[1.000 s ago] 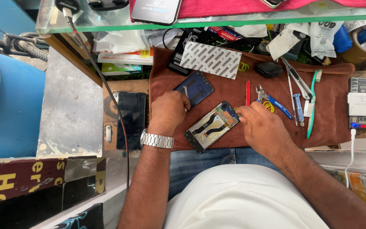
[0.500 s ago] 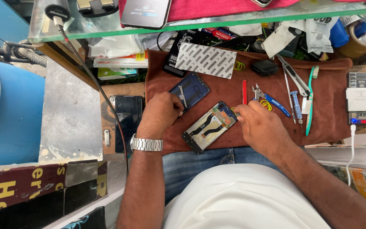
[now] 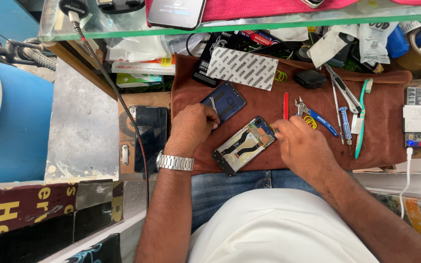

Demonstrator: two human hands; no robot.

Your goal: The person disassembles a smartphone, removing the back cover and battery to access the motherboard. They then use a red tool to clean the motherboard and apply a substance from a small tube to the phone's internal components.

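Broadly, a brown leather-like work mat covers the bench in front of the person, and on it the opened smartphone with its inner boards and black flex cable exposed lies between the two hands. Its long axis runs diagonally, from the lower left near the person's lap up to the upper right. The left hand, with a silver metal wristwatch on the wrist, is curled loosely and rests on the mat just beside the lower-left half of the phone; its fingertips touch the dark blue plastic back cover, which lies just above. Whether it really grips anything I cannot tell. The right hand is at the upper-right end of the phone, fingers pinched together at the small green board there; if a small part or tool is between them is hidden. So the right hand is the nearer one to the working end. Further right lie blue-handled cutting pliers and a thin red plastic pry stick, both apart from the hands.
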